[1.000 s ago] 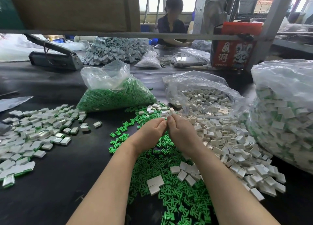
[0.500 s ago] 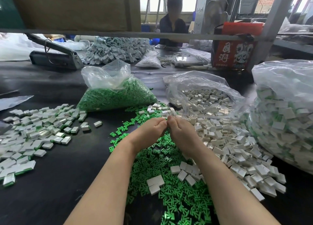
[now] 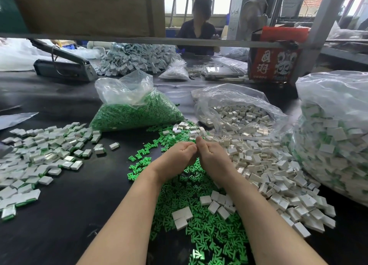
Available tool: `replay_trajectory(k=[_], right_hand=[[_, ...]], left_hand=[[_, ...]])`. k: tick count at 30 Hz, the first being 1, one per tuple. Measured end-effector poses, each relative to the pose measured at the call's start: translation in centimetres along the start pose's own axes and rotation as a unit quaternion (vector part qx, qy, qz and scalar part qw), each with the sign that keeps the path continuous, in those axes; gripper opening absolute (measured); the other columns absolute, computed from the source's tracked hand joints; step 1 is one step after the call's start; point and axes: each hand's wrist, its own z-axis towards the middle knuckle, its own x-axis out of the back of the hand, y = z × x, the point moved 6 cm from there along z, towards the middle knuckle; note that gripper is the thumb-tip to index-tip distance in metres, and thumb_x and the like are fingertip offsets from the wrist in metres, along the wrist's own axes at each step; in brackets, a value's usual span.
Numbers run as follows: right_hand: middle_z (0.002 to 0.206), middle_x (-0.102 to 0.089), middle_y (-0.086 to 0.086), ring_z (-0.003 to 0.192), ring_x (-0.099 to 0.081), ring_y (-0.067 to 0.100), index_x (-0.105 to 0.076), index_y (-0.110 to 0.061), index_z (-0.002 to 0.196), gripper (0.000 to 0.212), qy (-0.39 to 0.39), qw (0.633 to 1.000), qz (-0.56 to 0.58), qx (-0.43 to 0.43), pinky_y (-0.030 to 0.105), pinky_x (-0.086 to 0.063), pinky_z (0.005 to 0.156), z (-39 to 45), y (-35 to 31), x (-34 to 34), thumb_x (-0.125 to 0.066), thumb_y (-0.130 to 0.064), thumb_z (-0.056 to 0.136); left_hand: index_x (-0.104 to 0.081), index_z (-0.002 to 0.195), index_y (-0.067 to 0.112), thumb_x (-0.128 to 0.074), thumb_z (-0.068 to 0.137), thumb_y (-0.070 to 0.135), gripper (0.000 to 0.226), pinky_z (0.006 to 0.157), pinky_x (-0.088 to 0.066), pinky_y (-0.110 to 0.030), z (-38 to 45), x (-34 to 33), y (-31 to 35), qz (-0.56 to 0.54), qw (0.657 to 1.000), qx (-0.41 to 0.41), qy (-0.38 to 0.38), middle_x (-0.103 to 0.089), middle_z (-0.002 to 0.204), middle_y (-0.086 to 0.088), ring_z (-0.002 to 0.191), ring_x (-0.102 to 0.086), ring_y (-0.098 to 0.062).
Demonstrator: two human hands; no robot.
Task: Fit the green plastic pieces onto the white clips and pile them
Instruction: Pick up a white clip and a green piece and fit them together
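Both hands, left hand point(image 3: 177, 155) and right hand point(image 3: 214, 157), are curled fingertip to fingertip mid-desk over the loose green pieces point(image 3: 191, 209), can't tell what they're pinching, white clips point(image 3: 264, 165) heaped toward the right edge.

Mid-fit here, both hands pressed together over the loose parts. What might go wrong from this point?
1. What the left hand and right hand pinch is hidden behind the fingers, so a crooked fit may go unnoticed.
2. A dropped piece would likely land in the loose green pieces or white clips right below and get lost.
3. The forearms hang low over both heaps; swinging toward the finished pile may sweep parts across the black table.
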Motion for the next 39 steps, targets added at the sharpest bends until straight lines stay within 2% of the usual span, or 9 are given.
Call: replay_trajectory(k=[3, 6, 10, 13, 17, 25, 31, 35, 39], right_hand=[[0.068, -0.063, 0.016, 0.067, -0.057, 0.035, -0.060, -0.006, 0.067, 0.061, -0.003, 1.000, -0.014, -0.011, 0.047, -0.047, 0.067, 0.1, 0.5, 0.0, -0.028, -0.043, 0.104], [0.063, -0.061, 0.005, 0.064, -0.057, 0.025, -0.055, -0.017, 0.058, 0.058, -0.001, 0.999, -0.041, -0.018, 0.040, -0.046, 0.065, 0.2, 0.7, 0.1, -0.029, -0.037, 0.106], [0.064, -0.061, 0.006, 0.064, -0.057, 0.027, -0.055, -0.017, 0.060, 0.056, -0.004, 0.999, -0.041, -0.026, 0.038, -0.045, 0.064, 0.3, 0.8, 0.0, -0.029, -0.035, 0.106], [0.060, -0.057, 0.004, 0.060, -0.052, 0.021, -0.053, -0.016, 0.059, 0.055, -0.003, 0.999, -0.040, -0.026, 0.038, -0.044, 0.062, 0.3, 0.7, 0.0, -0.030, -0.034, 0.106], [0.057, -0.053, 0.001, 0.056, -0.049, 0.019, -0.056, -0.013, 0.062, 0.055, -0.010, 0.998, -0.044, -0.033, 0.037, -0.042, 0.059, 0.3, 0.8, 0.0, -0.030, -0.035, 0.105], [0.056, -0.052, 0.000, 0.055, -0.047, 0.018, -0.060, -0.009, 0.068, 0.055, -0.031, 0.997, -0.052, -0.044, 0.037, -0.040, 0.058, 0.2, 0.8, -0.1, -0.030, -0.036, 0.105], [0.054, -0.049, -0.001, 0.054, -0.045, 0.018, -0.059, -0.008, 0.068, 0.054, -0.031, 0.997, -0.053, -0.051, 0.038, -0.039, 0.058, 0.1, 0.7, -0.1, -0.030, -0.035, 0.105], [0.054, -0.049, 0.000, 0.054, -0.045, 0.019, -0.058, -0.008, 0.068, 0.054, -0.028, 0.997, -0.052, -0.055, 0.041, -0.040, 0.058, 0.1, 0.9, 0.0, -0.031, -0.035, 0.105], [0.056, -0.052, -0.001, 0.054, -0.048, 0.018, -0.056, -0.012, 0.064, 0.054, -0.034, 0.993, -0.101, -0.042, 0.036, -0.038, 0.058, 0.1, 0.8, -0.1, -0.029, -0.035, 0.105]], left_hand=[[-0.056, 0.101, -0.015, -0.032, 0.106, 0.013, 0.037, 0.073, -0.030, -0.039, 0.2, -0.1, -0.7, 0.009, 1.000, 0.009, 0.011, -0.044, 0.089, -0.014, 0.080, -0.035, -0.023], [-0.057, 0.100, -0.009, -0.032, 0.106, 0.015, 0.035, 0.073, -0.027, -0.041, 0.3, -0.2, -1.0, 0.004, 1.000, 0.005, 0.007, -0.042, 0.089, -0.013, 0.081, -0.032, -0.026], [-0.055, 0.105, -0.015, -0.037, 0.100, 0.027, 0.046, 0.078, -0.032, -0.042, 0.1, -0.3, -1.0, -0.009, 1.000, 0.005, -0.003, -0.047, 0.093, -0.013, 0.085, -0.038, -0.024], [-0.054, 0.108, -0.014, -0.033, 0.106, 0.021, 0.041, 0.083, -0.034, -0.043, 0.1, -0.4, -1.1, -0.015, 1.000, 0.005, -0.005, -0.049, 0.098, -0.013, 0.091, -0.040, -0.024], [-0.059, 0.105, -0.005, -0.033, 0.106, 0.020, 0.035, 0.081, -0.033, -0.042, 0.0, -0.3, -1.1, -0.017, 1.000, 0.003, -0.004, -0.047, 0.097, -0.012, 0.088, -0.038, -0.024], [-0.051, 0.110, -0.016, -0.032, 0.107, 0.018, 0.040, 0.080, -0.034, -0.042, 0.0, -0.1, -1.1, 0.024, 1.000, 0.007, -0.005, -0.047, 0.095, -0.013, 0.087, -0.039, -0.023], [-0.053, 0.106, -0.015, -0.032, 0.107, 0.020, 0.040, 0.075, -0.033, -0.040, 0.2, 0.0, -1.2, 0.037, 0.999, -0.002, -0.003, -0.046, 0.089, -0.012, 0.081, -0.037, -0.022], [-0.052, 0.105, -0.014, -0.036, 0.099, 0.033, 0.050, 0.071, -0.033, -0.038, 0.2, -0.1, -1.0, 0.034, 0.999, -0.008, -0.008, -0.044, 0.085, -0.010, 0.076, -0.035, -0.020], [-0.055, 0.112, -0.008, -0.037, 0.090, 0.045, 0.060, 0.078, -0.038, -0.042, 0.4, -0.4, -1.5, 0.058, 0.998, 0.005, -0.028, -0.053, 0.093, -0.010, 0.085, -0.044, -0.020]])
